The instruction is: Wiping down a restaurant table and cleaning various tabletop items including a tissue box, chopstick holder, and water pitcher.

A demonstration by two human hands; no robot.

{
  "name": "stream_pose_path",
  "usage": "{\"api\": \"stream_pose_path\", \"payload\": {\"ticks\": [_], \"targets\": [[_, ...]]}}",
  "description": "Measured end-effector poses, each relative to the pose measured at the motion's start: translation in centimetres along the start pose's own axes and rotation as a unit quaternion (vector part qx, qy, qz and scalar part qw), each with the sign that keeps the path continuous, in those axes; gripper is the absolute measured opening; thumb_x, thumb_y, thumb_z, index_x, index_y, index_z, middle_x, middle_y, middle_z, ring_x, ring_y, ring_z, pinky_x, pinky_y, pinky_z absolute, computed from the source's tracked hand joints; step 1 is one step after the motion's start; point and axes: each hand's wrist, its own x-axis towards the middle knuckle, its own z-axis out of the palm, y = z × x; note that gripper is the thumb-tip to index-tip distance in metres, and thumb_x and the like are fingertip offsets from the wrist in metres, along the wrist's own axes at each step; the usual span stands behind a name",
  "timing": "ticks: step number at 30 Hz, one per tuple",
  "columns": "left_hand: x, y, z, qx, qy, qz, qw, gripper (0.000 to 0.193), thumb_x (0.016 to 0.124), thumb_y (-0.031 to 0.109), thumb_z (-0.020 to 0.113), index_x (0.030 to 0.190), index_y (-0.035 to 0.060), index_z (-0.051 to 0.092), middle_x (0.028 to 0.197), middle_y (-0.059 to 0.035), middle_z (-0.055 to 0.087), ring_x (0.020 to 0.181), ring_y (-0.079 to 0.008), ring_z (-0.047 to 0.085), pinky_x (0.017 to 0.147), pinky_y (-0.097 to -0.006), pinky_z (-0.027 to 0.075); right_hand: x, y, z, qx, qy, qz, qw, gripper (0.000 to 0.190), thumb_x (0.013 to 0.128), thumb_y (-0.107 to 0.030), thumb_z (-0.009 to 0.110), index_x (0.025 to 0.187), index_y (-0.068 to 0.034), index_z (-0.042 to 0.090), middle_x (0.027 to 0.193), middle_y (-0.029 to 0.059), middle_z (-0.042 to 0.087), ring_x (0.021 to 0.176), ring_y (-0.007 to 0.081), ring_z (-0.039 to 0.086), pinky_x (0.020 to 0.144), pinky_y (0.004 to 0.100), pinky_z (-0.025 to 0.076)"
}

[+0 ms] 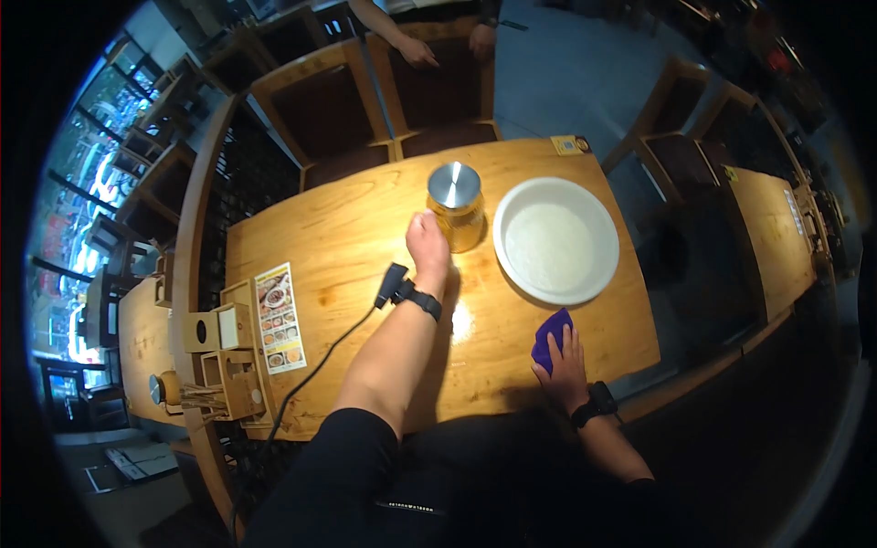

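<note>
My left hand [429,245] is closed at the near-left side of an amber jug [464,233] with a shiny metal lid [454,183]. Its handle is hidden behind my fingers. The jug stands upright on a wooden table [356,233]. Low on the right, my right hand [567,373] presses a folded purple cloth [550,339] against the tabletop, fingers lying over its right part. Just beyond the cloth sits a round white basin [512,236], right of the jug. Whether it holds clear water cannot be told.
A printed picture menu [281,318] and wooden holders [233,383] with chopsticks line the table's left edge. A yellow card [570,145] lies at the far right corner. Behind the far chairs [438,85] stands another person, one hand [416,52] near a backrest. My left wrist trails a black cable [312,366].
</note>
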Motion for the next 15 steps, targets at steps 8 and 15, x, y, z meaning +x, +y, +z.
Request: {"api": "stream_pose_path", "payload": {"ticks": [8,15], "targets": [[-2.4,1.4,-6.7,0.134,0.013,0.052,0.990,0.041,0.100,0.036,0.050,0.100,-0.0030,0.063,0.095,-0.0198,0.065,0.091,-0.0316,0.060,0.086,-0.0385,0.046,-0.6,-3.5,-1.4,-0.031,-0.076,-0.077,0.994,0.073,0.086,-0.045,0.065,0.141,-0.001,0.046,0.153,0.0287,0.026,0.144,0.0474,0.018,0.116,0.0610,0.013],[-12.7,3.3,-28.8,0.013,-0.044,-0.151,0.988,0.042,0.104,0.038,0.042,0.104,0.0015,0.063,0.103,-0.0070,0.064,0.098,-0.0169,0.056,0.089,-0.0317,0.044,-3.2,-15.1,3.3,-0.029,-0.182,-0.220,0.958,0.076,0.088,-0.052,0.060,0.145,-0.004,0.043,0.155,0.0271,0.024,0.146,0.0457,0.015,0.116,0.0615,0.012]]}}
